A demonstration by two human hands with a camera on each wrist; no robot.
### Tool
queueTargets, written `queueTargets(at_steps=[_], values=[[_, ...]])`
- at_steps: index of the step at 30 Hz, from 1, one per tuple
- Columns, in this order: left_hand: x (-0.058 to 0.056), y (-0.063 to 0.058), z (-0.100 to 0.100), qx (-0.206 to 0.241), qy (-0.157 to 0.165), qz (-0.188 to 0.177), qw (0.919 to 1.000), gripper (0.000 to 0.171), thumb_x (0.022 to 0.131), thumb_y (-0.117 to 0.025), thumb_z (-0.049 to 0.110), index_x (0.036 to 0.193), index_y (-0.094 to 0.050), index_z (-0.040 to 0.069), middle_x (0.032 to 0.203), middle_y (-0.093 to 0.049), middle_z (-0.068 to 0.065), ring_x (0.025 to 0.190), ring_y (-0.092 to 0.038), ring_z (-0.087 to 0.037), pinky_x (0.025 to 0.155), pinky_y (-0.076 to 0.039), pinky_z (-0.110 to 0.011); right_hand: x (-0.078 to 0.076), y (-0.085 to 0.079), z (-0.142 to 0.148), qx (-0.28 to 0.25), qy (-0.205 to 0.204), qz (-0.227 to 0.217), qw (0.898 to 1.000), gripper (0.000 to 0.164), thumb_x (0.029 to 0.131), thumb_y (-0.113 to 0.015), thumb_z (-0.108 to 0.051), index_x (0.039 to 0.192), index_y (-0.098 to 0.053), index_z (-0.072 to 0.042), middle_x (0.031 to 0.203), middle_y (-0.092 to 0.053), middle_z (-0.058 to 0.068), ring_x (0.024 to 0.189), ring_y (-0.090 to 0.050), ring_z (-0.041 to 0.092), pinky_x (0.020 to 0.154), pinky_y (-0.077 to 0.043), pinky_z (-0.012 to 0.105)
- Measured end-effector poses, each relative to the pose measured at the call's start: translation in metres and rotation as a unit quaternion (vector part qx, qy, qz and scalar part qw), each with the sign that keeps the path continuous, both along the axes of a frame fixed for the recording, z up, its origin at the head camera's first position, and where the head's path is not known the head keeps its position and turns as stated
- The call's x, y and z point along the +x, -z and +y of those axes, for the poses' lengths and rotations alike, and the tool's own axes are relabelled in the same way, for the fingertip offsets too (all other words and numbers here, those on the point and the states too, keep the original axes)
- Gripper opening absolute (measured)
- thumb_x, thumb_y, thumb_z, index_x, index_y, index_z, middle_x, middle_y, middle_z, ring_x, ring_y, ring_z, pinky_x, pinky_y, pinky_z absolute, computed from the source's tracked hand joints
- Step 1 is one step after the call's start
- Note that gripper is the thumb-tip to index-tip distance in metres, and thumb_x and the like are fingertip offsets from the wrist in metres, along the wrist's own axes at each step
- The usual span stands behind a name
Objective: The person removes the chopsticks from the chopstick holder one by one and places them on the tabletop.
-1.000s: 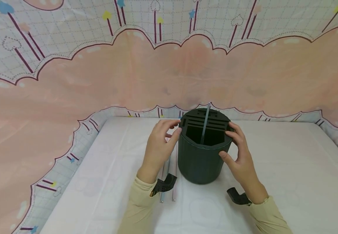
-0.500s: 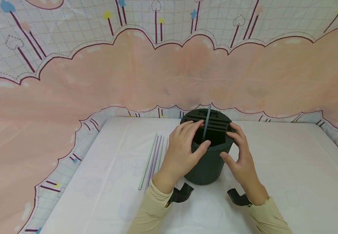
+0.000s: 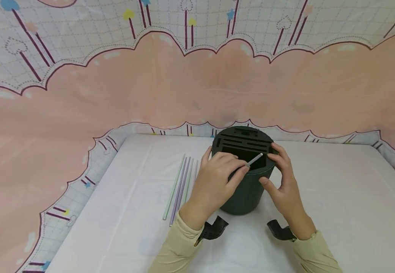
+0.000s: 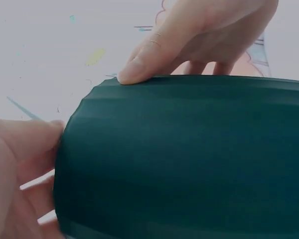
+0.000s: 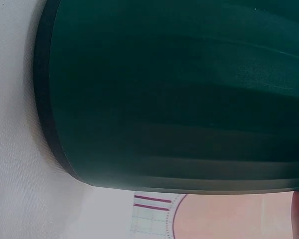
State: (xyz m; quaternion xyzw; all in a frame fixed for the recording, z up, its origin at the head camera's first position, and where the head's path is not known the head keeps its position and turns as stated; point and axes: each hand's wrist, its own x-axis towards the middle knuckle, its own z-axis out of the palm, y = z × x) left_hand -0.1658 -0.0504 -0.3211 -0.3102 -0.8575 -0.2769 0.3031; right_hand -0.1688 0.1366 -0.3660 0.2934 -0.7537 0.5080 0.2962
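Observation:
A dark green cylindrical holder with a slotted top [image 3: 239, 193] stands upright on the white table. My left hand [image 3: 214, 182] pinches a thin, pale grey-blue stick [image 3: 256, 159] between thumb and fingers over the wide front opening of the holder. The stick leans toward the upper right; its other end is hidden by the hand. My right hand [image 3: 282, 185] grips the holder's right side near the rim, thumb in front and fingers behind. In the left wrist view, the holder's wall [image 4: 184, 154] fills most of the picture, with the stick [image 4: 22, 107] beyond it.
Several thin sticks [image 3: 180, 189], green, purple and pinkish, lie side by side left of the holder, partly covered by the left forearm. White cloth covers the table [image 3: 337, 197]. A patterned pink and white curtain [image 3: 197, 83] hangs behind it.
My left hand has moved right from the holder's left rim to its opening and taken hold of the stick. The stick, upright before, is now tilted and lower. My right hand stays put.

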Motion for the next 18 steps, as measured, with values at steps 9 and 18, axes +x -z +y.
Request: queueTargets(at_steps=[9,18], values=[[-0.002,-0.008,-0.018,0.166,0.081,-0.003,0.9828,0.014,0.09,-0.054,0.021,0.092,-0.063,0.011,0.091,-0.062,0.004,0.083,-0.053,-0.007,0.077,-0.043,-0.024,0.0,0.002,-0.001,-0.004,0.001,-0.012,1.0,0.06,0.086,-0.057,-0.035,0.123,-0.039,0.008,0.139,-0.026,0.021,0.127,-0.027,0.03,0.1,-0.026,0.023],[0.008,-0.025,-0.043,0.357,0.122,0.006,0.9262,0.012,0.089,-0.054,0.01,0.093,-0.06,0.0,0.092,-0.058,-0.008,0.075,-0.055,-0.018,0.06,-0.049,-0.028,0.002,0.001,-0.002,-0.001,0.01,-0.017,1.0,0.06,0.086,-0.057,-0.035,0.123,-0.039,0.008,0.14,-0.026,0.019,0.127,-0.026,0.028,0.1,-0.025,0.023]])
